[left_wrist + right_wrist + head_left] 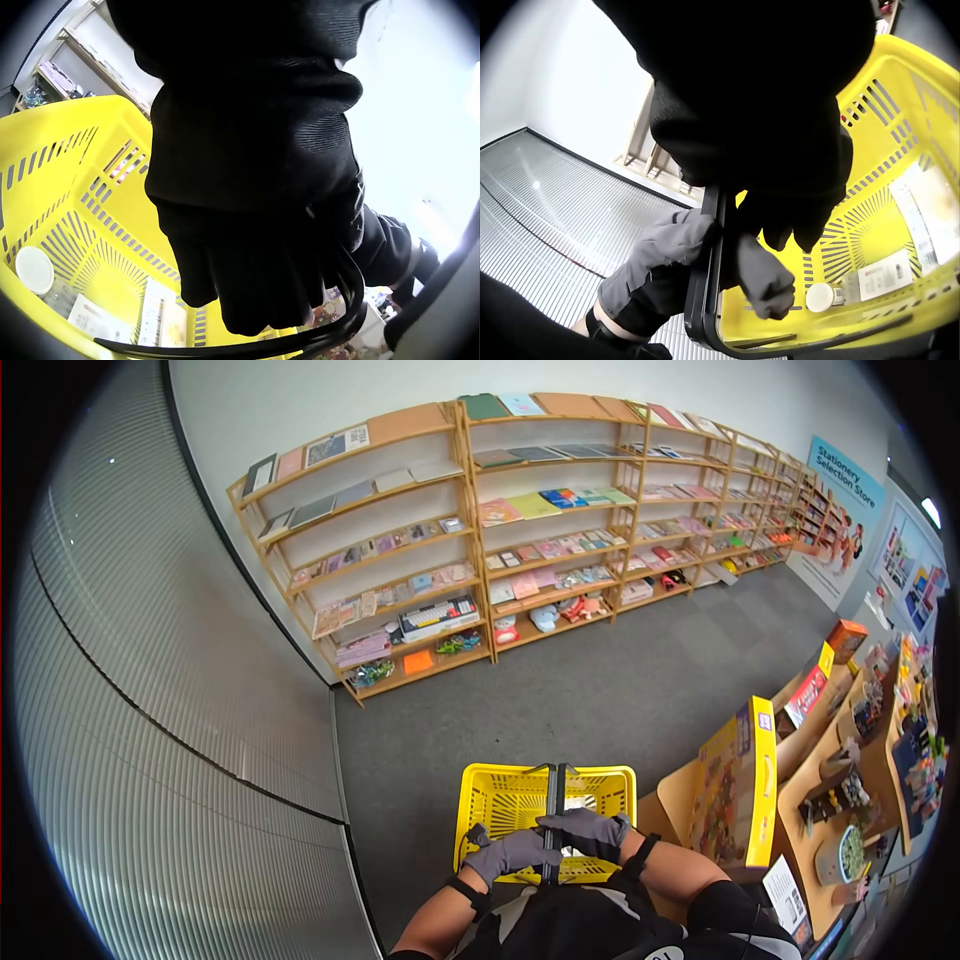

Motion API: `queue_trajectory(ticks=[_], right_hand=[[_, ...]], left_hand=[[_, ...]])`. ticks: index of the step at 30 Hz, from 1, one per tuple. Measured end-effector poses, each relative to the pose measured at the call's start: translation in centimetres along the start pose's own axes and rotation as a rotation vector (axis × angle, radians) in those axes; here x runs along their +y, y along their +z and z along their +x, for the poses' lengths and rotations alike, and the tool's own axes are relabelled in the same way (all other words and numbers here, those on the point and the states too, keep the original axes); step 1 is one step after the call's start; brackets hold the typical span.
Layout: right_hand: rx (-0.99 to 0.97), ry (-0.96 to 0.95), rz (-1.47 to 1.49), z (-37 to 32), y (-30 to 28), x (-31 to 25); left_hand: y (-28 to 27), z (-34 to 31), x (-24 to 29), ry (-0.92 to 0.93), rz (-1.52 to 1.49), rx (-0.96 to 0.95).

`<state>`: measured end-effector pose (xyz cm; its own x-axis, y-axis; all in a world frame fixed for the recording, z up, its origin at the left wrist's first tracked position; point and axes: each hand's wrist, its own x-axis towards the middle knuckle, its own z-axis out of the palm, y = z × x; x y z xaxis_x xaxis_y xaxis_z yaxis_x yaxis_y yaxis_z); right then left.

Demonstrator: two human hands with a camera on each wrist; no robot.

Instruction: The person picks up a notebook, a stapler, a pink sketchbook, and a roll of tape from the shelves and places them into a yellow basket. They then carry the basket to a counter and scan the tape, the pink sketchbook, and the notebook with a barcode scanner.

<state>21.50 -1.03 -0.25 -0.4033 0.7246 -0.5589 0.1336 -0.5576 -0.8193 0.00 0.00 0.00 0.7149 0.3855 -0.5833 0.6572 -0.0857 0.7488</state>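
Observation:
In the head view a yellow basket (480,800) with raised black handles (552,800) is held in front of the body. The gloved left hand (515,854) curls round the handles from the left; the gloved right hand (590,832) grips them just ahead of it. In the left wrist view the left hand (247,255) is a dark shape over the handle (262,346). In the right wrist view the right hand (787,187) is dark, beside the left hand on the handle. Inside the basket lie a white-lidded jar (821,297) and a white packet (885,276).
Wooden shelves (550,550) with stationery line the far wall. A ribbed partition (200,690) rises on the left. At the right stand a yellow box (762,790), wooden display stands (800,810) and a potted plant (850,855). Grey floor (420,730) lies between.

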Motion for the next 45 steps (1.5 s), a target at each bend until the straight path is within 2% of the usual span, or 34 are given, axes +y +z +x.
queue_trajectory(ticks=[2, 3, 4, 7, 11, 15, 19, 21, 22, 23, 25, 26, 28, 33, 37, 40, 41, 43, 44, 45], right_hand=[[0.016, 0.001, -0.058, -0.4, -0.7, -0.8], [-0.013, 0.022, -0.025, 1.7, 2.1, -2.0], [-0.016, 0.024, -0.035, 2.0, 1.6, -3.0], [-0.028, -0.052, -0.007, 3.3, 0.6, -6.6], [-0.116, 0.022, -0.120, 7.2, -1.3, -10.9], [-0.149, -0.165, -0.123, 13.1, -3.6, -12.7], [-0.176, -0.269, -0.105, 15.2, -7.4, -17.1], [-0.233, -0.157, -0.026, 18.1, -9.9, -17.6], [-0.194, -0.155, -0.078, 19.1, -10.8, -18.1], [-0.201, -0.110, 0.060, 19.9, -11.9, -18.0], [-0.180, -0.097, 0.156, 18.5, -14.0, -21.0], [-0.185, -0.065, 0.160, 19.2, -14.8, -21.0], [-0.156, -0.105, 0.323, 20.6, -15.8, -21.3], [-0.117, -0.056, 0.341, 22.5, -17.4, -24.5], [-0.052, -0.018, 0.264, 25.1, -19.5, -26.8], [0.008, -0.005, 0.056, 26.7, -20.9, -30.4], [0.024, -0.014, 0.038, 28.4, -21.0, -30.1], [-0.023, -0.124, 0.626, 33.3, -21.2, -28.8], [-0.030, -0.126, 0.591, 34.7, -22.3, -29.8], [0.044, -0.056, 0.592, 35.6, -23.2, -30.3]], left_hand=[[0.2, 0.1, 0.9, 0.058, -0.118, 0.069], [-1.8, -2.6, -0.6, 0.022, -0.187, 0.070], [-2.4, -2.2, -0.1, 0.027, -0.192, 0.078], [-4.6, -0.5, 1.1, 0.106, -0.430, 0.309], [-8.1, 1.5, -0.5, -0.019, -0.536, 0.376], [-13.0, 1.9, 0.5, -0.062, -0.536, 0.542], [-18.1, 2.7, -0.2, -0.204, -0.643, 0.530], [-21.1, 2.9, 1.3, -0.298, -0.737, 0.566], [-22.5, 3.3, 0.6, -0.297, -0.715, 0.580], [-23.2, 3.7, -0.4, -0.303, -0.706, 0.585], [-25.0, 3.7, 2.2, -0.216, -0.871, 0.664], [-26.0, 4.2, 2.9, -0.234, -0.897, 0.652], [-28.1, 4.8, 4.0, -0.196, -0.776, 0.702], [-33.5, 8.2, 4.4, -0.208, -0.596, 0.610], [-38.0, 11.3, 3.2, -0.176, -0.663, 0.573], [-42.3, 16.0, 1.6, -0.179, -0.431, 0.361], [-43.1, 18.6, 0.0, -0.104, -0.307, 0.348], [-45.3, 22.8, -0.8, 0.084, 0.030, 0.369], [-46.7, 24.5, -0.3, 0.187, 0.225, 0.392], [-48.3, 25.4, 0.4, 0.189, 0.200, 0.413]])
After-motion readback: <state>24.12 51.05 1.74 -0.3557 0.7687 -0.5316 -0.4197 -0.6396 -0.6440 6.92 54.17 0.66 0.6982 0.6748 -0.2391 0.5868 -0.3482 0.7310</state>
